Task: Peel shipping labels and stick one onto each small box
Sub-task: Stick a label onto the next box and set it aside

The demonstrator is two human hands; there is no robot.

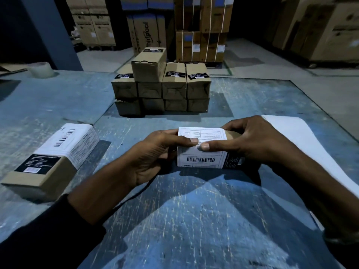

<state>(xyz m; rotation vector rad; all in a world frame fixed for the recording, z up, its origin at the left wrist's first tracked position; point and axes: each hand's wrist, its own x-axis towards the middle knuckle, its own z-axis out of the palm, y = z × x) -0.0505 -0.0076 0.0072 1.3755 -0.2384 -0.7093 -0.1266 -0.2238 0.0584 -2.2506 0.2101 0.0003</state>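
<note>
A small brown box (232, 135) lies on its side on the blue table, wrapped over its top and front by a white shipping label (202, 158) with a barcode. My left hand (153, 154) grips the box's left end, thumb pressing the label's top edge. My right hand (250, 142) grips the right end, its thumb pressing the label beside the left thumb. A second small box (48, 171) bearing a white label lies at the left. A stack of several small brown boxes (161, 88) with black stickers stands behind.
A white sheet of label backing (303, 140) lies under my right forearm at the right. A roll of clear tape (41, 69) sits at the far left of the table (194, 220). Large cartons on pallets (200, 30) fill the floor beyond.
</note>
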